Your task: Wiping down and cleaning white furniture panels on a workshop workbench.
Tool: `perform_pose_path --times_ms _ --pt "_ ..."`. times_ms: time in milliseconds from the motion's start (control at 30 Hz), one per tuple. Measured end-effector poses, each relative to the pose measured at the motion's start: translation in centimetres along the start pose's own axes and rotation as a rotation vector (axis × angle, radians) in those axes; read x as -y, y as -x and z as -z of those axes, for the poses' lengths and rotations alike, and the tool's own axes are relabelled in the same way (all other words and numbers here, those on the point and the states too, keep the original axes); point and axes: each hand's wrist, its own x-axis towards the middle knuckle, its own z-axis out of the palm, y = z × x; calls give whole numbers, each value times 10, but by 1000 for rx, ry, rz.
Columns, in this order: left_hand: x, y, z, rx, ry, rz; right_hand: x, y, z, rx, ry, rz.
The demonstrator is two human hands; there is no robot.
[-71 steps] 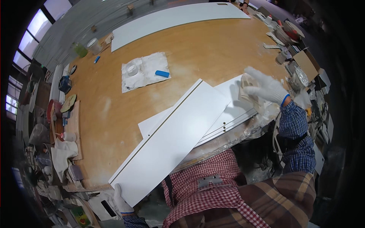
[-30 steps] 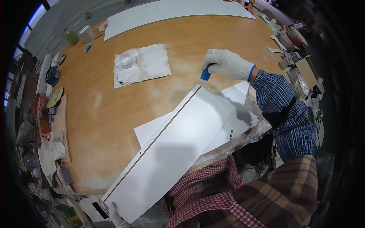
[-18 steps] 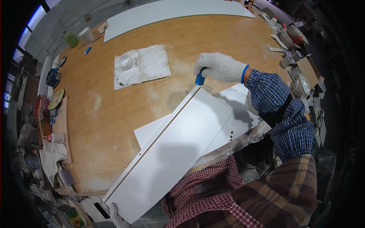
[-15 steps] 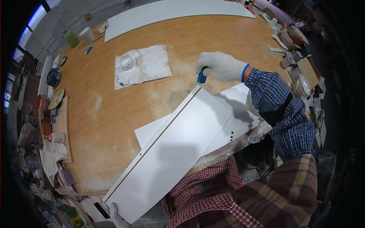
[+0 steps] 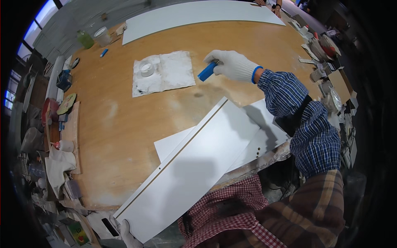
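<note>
A long white board [image 5: 194,155] with a brown groove along one edge lies slantwise over other white boards [image 5: 264,113] at the table's near edge. Its near end juts past the table, where my left hand [image 5: 129,236], in a white glove, is closed on the end's edge, partly cut off by the picture. My right hand [image 5: 235,65], gloved in white with a blue cuff, is raised beyond the board's far end. Its fingers are wrapped round a small blue block [image 5: 207,71], which points down to the left, apart from the board.
A white-smeared sheet [image 5: 175,70] holds a small round white tub [image 5: 146,69] on the wooden table [image 5: 103,153]. Another long white board [image 5: 202,14] spans the far side, near a co-worker's hand [image 5: 276,10]. Bottles, cloths and tools crowd the left edge; clutter lines the right.
My right hand has moved left and away from the board's far corner, with the blue block turning from near upright to slanted. My left hand stays at the board's near end.
</note>
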Motion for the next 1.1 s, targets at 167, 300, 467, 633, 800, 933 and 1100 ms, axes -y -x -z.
perform_pose_path --times_ms 167,300,467,633,800,933,1100 --pt "-4 2 -3 46 53 21 -25 -65 -56 174 -581 -300" --pt "-6 1 -5 56 47 60 -32 -78 -70 344 -492 -452" --pt "10 -22 18 146 101 201 -31 -23 5 153 25 -251" --pt "21 -22 36 -56 -32 -182 -24 137 64 -112 275 -148" --pt "38 -28 38 174 242 -46 -35 263 36 -138 381 -226" --pt "32 -22 37 275 37 -142 -59 275 8 -277 392 -328" --pt "61 14 22 193 217 -224 -91 274 3 -269 590 -367"
